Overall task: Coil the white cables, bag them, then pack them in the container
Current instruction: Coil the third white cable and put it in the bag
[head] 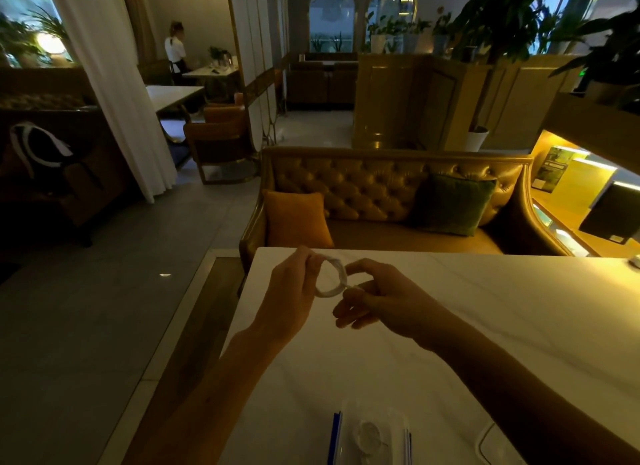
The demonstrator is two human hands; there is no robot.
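A white cable (333,278) wound into a small ring hangs in the air above the white table (485,308). My left hand (294,288) pinches the ring's left side. My right hand (374,294) holds the cable's loose end against the ring's right side. Near the table's front edge stands a clear container (372,433) with blue edges, and a bagged white coil lies inside it. Another loose white cable (485,440) lies on the table to the container's right, partly behind my right forearm.
A tufted leather sofa (381,194) with an orange cushion and a green cushion stands beyond the table's far edge. The table's left edge drops to a grey tiled floor. A person stands far off at the back left.
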